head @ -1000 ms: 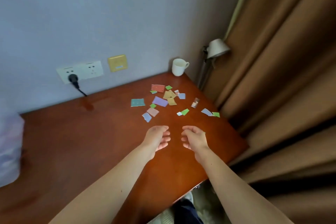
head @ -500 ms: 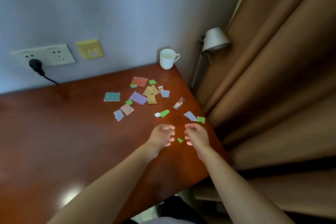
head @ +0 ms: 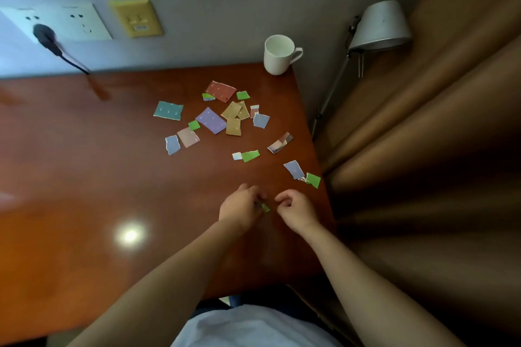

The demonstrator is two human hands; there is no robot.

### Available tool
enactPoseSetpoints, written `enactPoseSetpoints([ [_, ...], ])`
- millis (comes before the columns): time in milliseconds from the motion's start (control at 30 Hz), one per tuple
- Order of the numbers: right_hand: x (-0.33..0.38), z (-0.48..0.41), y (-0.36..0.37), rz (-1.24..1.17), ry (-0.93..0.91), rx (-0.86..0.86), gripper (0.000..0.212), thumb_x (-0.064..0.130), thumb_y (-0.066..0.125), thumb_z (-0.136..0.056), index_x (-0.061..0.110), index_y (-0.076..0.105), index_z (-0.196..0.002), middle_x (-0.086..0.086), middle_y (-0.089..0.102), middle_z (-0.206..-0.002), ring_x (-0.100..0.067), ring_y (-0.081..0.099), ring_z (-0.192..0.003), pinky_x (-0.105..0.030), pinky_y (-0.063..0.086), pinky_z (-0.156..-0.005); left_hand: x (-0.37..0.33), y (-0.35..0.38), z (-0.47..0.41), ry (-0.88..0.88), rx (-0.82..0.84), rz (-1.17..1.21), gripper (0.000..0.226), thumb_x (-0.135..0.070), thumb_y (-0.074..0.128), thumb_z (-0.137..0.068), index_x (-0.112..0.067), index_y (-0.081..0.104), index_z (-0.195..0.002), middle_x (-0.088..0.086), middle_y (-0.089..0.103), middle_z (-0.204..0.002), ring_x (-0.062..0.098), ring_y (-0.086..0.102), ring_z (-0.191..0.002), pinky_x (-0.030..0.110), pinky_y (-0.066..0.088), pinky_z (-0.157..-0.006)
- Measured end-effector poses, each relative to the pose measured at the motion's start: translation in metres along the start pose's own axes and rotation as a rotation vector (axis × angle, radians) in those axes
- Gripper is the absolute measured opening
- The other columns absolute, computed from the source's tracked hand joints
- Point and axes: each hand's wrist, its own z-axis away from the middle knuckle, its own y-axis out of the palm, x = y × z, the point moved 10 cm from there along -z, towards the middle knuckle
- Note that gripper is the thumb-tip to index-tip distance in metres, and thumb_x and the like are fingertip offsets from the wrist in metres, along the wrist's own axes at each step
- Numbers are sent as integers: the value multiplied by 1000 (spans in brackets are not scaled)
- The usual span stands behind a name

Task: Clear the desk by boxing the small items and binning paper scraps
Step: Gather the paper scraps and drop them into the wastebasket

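Several coloured paper scraps point(head: 211, 120) lie scattered over the right half of the brown desk point(head: 84, 177). My left hand point(head: 241, 207) and my right hand point(head: 294, 210) hover close together near the desk's right front corner, both with curled fingers. A tiny green scrap point(head: 265, 207) sits between them at my left hand's fingertips, which pinch it. My right hand holds nothing that I can see. A blue scrap point(head: 293, 169) and a green scrap point(head: 313, 180) lie just beyond my right hand, near the desk's right edge.
A white mug point(head: 277, 54) stands at the desk's back right corner against the wall. Beside the desk, a lamp point(head: 379, 27) stands in front of a brown curtain point(head: 437, 135). A plugged wall socket point(head: 56, 22) is at the back left.
The view has tilted down and in towards the desk. My left hand has closed in on the tiny green scrap that lay between my hands; my right hand stays beside it.
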Motion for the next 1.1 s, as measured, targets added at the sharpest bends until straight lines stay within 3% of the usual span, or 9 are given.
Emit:
enactPoseSetpoints([
  [167, -1, -10, 0, 32, -21, 29, 22, 3, 55, -85, 15, 66, -102, 0, 60, -86, -16, 57, -80, -23, 42, -67, -4, 2, -6, 37, -7, -87, 19, -32, 64, -84, -31, 63, -103, -3, 52, -107, 23, 61, -92, 36, 52, -75],
  [533, 1, -21, 0, 44, -56, 57, 19, 5, 57, -85, 16, 66, -97, 5, 56, -73, -16, 57, -74, -18, 41, -58, -11, 3, -13, 85, 27, -190, 8, -30, 63, -84, -27, 63, -91, -2, 53, -105, 26, 61, -88, 33, 49, -69],
  [700, 1, -23, -8, -5, -63, 34, 15, 6, 61, -84, 19, 64, -91, 7, 57, -73, -17, 60, -77, -21, 44, -63, -17, 2, -22, 44, 66, -169, 4, -25, 58, -78, -23, 61, -76, 0, 66, -86, 27, 62, -81, 28, 46, -62],
  [833, 3, -28, -44, -11, -84, -186, 14, 11, 62, -82, 25, 62, -86, 6, 60, -85, -15, 59, -80, -23, 47, -67, -24, -3, -37, -52, 65, 197, 12, -20, 68, -79, -19, 64, -68, -1, 65, -67, 19, 62, -66, 29, 48, -58],
  [933, 1, -30, -76, 78, -73, -376, 16, 17, 66, -84, 25, 62, -97, 1, 56, -111, -18, 58, -97, -31, 53, -80, -32, 0, -44, -123, 84, 617, 13, -11, 74, -82, -8, 62, -79, 8, 67, -72, 16, 61, -61, 34, 56, -64],
  [1000, 0, -33, -87, 167, -60, -413, 28, 21, 68, -84, 24, 59, -111, 0, 50, -124, -20, 51, -113, -33, 52, -86, -39, 2, -48, -162, 75, 804, 9, -4, 66, -88, -8, 58, -88, 7, 62, -74, 14, 58, -60, 27, 55, -59],
  [1100, -4, -40, -91, 248, -13, -396, 54, 28, 72, -82, 24, 48, -130, -2, 44, -138, -22, 40, -129, -37, 48, -94, -46, 7, -54, -231, 106, 906, 11, -3, 51, -97, -9, 60, -100, 3, 54, -75, 11, 53, -61, 17, 54, -53],
])
